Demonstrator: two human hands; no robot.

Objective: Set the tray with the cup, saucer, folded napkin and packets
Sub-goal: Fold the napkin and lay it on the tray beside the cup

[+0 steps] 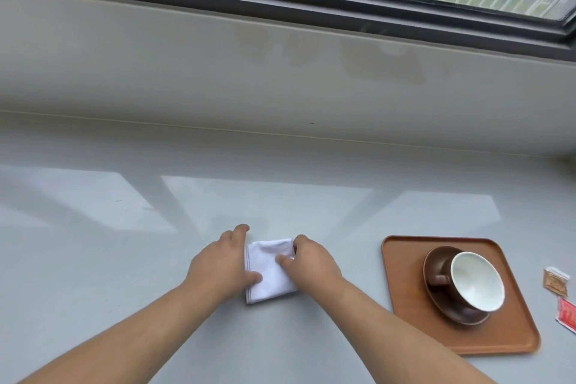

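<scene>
A white napkin (270,271), folded into a small square, lies on the pale grey counter. My left hand (221,262) presses on its left edge and my right hand (308,259) pinches its right edge, thumb on top. To the right sits a brown tray (402,271). On the tray a brown saucer (442,299) carries a brown cup (477,282) with a white inside, its handle pointing left. A brown packet (555,281) and a red packet (568,314) lie on the counter beyond the tray's right side.
The counter (124,259) runs back to a low pale wall under a dark-framed window (311,0). The red packet is cut off by the frame's right edge.
</scene>
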